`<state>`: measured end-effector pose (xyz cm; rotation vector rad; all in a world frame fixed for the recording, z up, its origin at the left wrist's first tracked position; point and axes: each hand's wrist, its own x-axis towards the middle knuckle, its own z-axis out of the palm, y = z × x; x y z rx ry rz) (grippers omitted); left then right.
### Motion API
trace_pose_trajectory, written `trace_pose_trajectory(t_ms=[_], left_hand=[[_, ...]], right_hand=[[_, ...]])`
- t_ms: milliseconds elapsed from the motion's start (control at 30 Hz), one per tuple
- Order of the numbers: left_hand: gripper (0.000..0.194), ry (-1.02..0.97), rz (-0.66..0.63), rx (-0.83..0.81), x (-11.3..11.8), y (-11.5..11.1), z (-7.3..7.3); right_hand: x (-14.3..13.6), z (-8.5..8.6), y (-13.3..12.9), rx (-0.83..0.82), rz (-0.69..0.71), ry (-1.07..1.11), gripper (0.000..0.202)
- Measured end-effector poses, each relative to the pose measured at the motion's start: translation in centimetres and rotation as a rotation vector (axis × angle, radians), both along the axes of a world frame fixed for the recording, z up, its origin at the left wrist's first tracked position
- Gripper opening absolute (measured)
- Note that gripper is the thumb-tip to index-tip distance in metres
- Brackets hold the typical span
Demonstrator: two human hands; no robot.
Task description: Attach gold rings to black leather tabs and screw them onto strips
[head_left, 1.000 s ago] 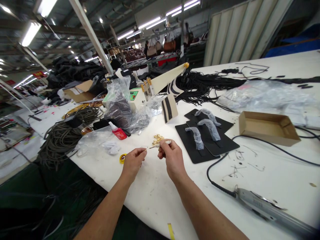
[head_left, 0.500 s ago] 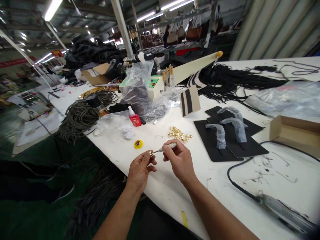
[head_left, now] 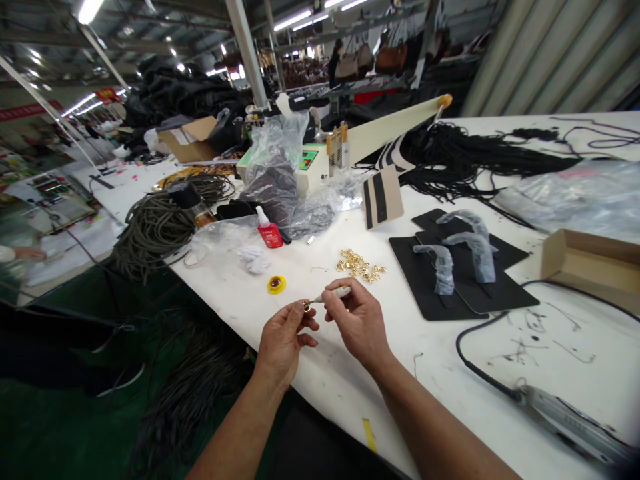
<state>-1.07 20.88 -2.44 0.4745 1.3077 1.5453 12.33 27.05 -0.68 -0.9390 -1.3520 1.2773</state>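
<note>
My left hand (head_left: 284, 340) pinches a small gold metal fitting (head_left: 306, 306) between thumb and forefinger. Pen-like in my right hand (head_left: 359, 321) is a slim pale screwdriver (head_left: 334, 294), its thin tip at the fitting. Just beyond my hands lies a loose pile of gold fittings (head_left: 353, 262) on the white table (head_left: 340, 393). A small yellow dish (head_left: 276, 285) with something dark in it sits left of the pile. Behind the dish stands a red bottle (head_left: 270, 230) with a white nozzle.
Black panels (head_left: 420, 293) with plastic-wrapped handles (head_left: 444, 270) lie at the right. A grey power tool (head_left: 570, 420) with a black cable is nearer. A cardboard box (head_left: 595, 263) stands at the right edge. Coiled cord (head_left: 150, 230) lies left; another person's hand (head_left: 30, 253) shows far left.
The screwdriver and the fitting have shifted slightly, with the tip still at the fitting. Another person's hand has come into view at the far left. The camera view has shifted a little.
</note>
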Motion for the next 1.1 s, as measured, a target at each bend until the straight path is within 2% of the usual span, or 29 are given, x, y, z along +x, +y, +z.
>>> trace_pose_trajectory(t_ms=[333,500,567,733,800,900,1000,1067,1100], left_hand=[[0.055,0.066,0.076,-0.004,0.3,-0.2,0.2],[0.056,0.183,0.133,-0.026,0.3,-0.6,0.2],[0.054,0.225,0.138,-0.021,0.0,-0.7,0.1],[0.054,0.267,0.183,-0.05,-1.8,-0.8,0.0],[0.055,0.322,0.173,-0.069,-2.5,-0.9,-0.1],[0.054,0.501,0.095,-0.12,-3.3,-0.6,-0.2],[0.05,0.881,-0.164,-0.19,-3.9,0.5,0.0],[0.042,1.115,-0.354,-0.183,-4.2,1.9,0.4],[0.036,1.197,-0.409,-0.164,-4.2,2.7,0.6]], right_hand=[[-0.1,0.0,-0.3,0.141,0.002,-0.081,0.009],[0.1,-0.5,0.3,-0.034,-0.018,-0.132,0.038],[0.3,-0.6,0.6,-0.083,0.03,-0.086,0.04],[0.2,-0.7,0.3,-0.074,0.296,0.118,0.021],[0.1,-0.7,0.3,-0.075,0.317,0.109,0.02],[0.4,-0.7,0.8,-0.13,0.158,0.091,0.021],[1.5,-0.6,2.1,-0.161,-0.063,0.113,0.029],[2.4,-0.4,3.1,-0.178,-0.158,0.167,0.031],[2.9,-0.4,3.5,-0.191,-0.193,0.199,0.031]])
